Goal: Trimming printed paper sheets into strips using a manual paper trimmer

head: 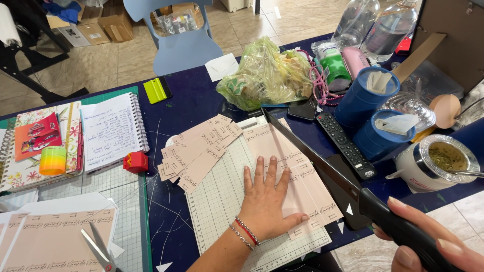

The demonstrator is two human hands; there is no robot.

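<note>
My left hand lies flat, fingers spread, on a pale pink printed sheet that rests on the gridded bed of a paper trimmer. Bracelets circle that wrist. My right hand grips the black handle of the trimmer's long blade arm, which is raised at an angle over the sheet's right edge. A fanned pile of cut pink cards lies just left of the sheet.
Scissors lie on more pink sheets at the lower left. An open notebook, red sharpener, remote, two blue cups, a plastic bag, bottles and a mate cup crowd the blue table.
</note>
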